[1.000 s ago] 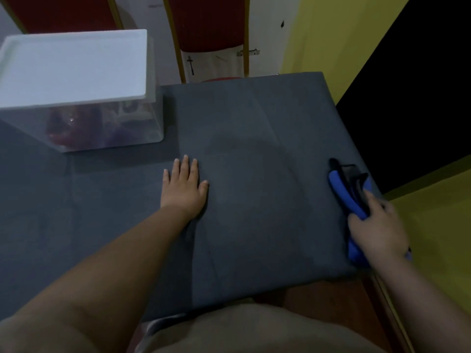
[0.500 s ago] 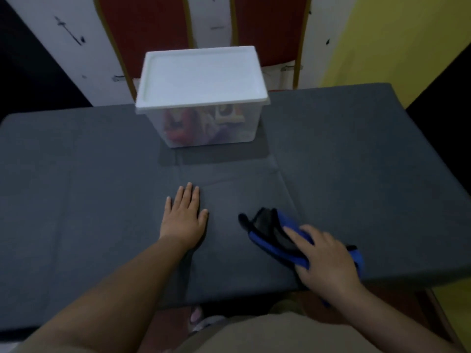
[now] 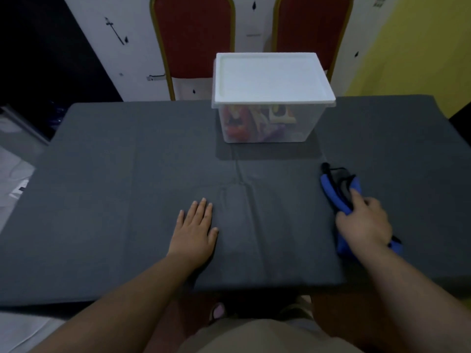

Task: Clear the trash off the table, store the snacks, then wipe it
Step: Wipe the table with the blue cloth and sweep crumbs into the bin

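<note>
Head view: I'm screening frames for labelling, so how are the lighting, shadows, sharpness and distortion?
Head view: dim and soft, yet the flat left hand, the right hand on the blue cloth and the lidded storage box read clearly; the box casts a shadow toward the camera on the grey tablecloth; wide-angle bowing at the table edges; no glare.

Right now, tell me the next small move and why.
Probably sweep the blue cloth leftward under the right hand. The lidded snack bin is closed, no trash shows, and the left hand lies flat on the grey tablecloth.
</note>
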`<act>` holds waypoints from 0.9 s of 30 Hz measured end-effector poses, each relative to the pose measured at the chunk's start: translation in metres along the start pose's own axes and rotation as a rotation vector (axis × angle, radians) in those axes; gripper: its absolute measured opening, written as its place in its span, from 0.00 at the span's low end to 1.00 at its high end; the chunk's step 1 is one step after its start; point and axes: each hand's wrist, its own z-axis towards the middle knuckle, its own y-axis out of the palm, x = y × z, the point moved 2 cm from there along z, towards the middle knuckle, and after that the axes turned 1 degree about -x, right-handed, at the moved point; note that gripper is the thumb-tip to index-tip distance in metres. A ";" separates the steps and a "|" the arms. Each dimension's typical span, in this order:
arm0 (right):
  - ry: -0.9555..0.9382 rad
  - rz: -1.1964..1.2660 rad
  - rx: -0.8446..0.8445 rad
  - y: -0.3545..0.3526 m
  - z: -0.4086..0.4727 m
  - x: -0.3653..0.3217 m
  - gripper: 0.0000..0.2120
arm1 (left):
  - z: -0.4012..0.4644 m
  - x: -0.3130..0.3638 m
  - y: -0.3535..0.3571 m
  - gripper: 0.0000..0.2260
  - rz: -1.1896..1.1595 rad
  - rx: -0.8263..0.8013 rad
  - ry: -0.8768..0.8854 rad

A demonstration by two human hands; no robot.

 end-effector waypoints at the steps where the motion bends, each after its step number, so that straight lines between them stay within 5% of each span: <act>1: -0.047 -0.005 -0.010 0.001 -0.006 -0.018 0.30 | -0.002 -0.001 0.001 0.27 0.003 -0.008 0.004; 10: -0.439 -0.047 -0.160 0.027 -0.089 -0.083 0.33 | -0.008 0.009 -0.001 0.28 -0.067 -0.045 -0.065; 14: -0.358 0.236 -0.295 0.027 -0.091 -0.082 0.33 | -0.004 0.041 -0.011 0.28 -0.278 -0.139 -0.149; 16: -0.262 0.520 -0.390 0.022 -0.086 -0.083 0.30 | -0.005 0.062 -0.021 0.25 -0.361 -0.063 -0.081; 19: -0.211 0.959 -0.484 0.014 -0.082 -0.085 0.13 | -0.006 0.091 -0.030 0.18 -0.740 -0.060 -0.056; 22: -0.258 1.080 -0.578 0.009 -0.082 -0.087 0.12 | -0.001 0.110 -0.037 0.15 -1.429 -0.233 -0.217; 27: -0.193 1.254 -0.735 0.008 -0.074 -0.083 0.12 | 0.008 0.108 -0.048 0.06 -1.430 -0.098 -0.267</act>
